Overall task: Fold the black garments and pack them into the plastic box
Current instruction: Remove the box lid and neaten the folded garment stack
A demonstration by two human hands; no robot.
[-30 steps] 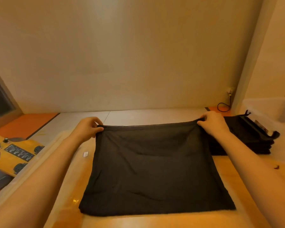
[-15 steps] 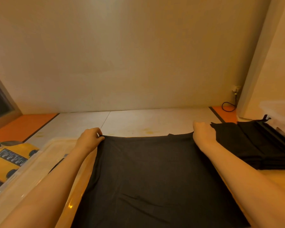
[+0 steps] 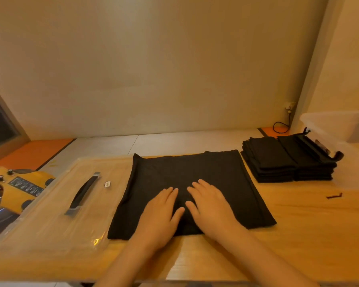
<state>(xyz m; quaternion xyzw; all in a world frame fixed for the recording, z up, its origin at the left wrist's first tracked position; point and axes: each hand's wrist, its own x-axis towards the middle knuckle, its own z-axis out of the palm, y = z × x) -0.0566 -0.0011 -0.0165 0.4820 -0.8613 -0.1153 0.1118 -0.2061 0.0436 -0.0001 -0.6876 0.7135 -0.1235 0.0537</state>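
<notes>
A black garment [image 3: 216, 175] lies spread flat on the wooden table [image 3: 311, 230] in front of me. My left hand [image 3: 160, 216] and my right hand [image 3: 209, 206] both rest palm down on its near middle, fingers straight, side by side. Two stacks of folded black garments [image 3: 286, 160] sit at the right, beside the garment's far corner. A clear plastic box [image 3: 344, 129] stands behind and to the right of the stacks. Its clear lid [image 3: 50, 208] with a dark handle lies flat to the left of the garment.
A yellow device [image 3: 23, 185] with knobs sits at the far left past the lid. A small dark scrap [image 3: 335, 196] lies on the table at the right. A black cable [image 3: 280, 127] hangs from a wall socket at the back right.
Both hands let go of the garment's far corners and came back to its near middle, now lying flat on it. The garment lies laid out on the table.
</notes>
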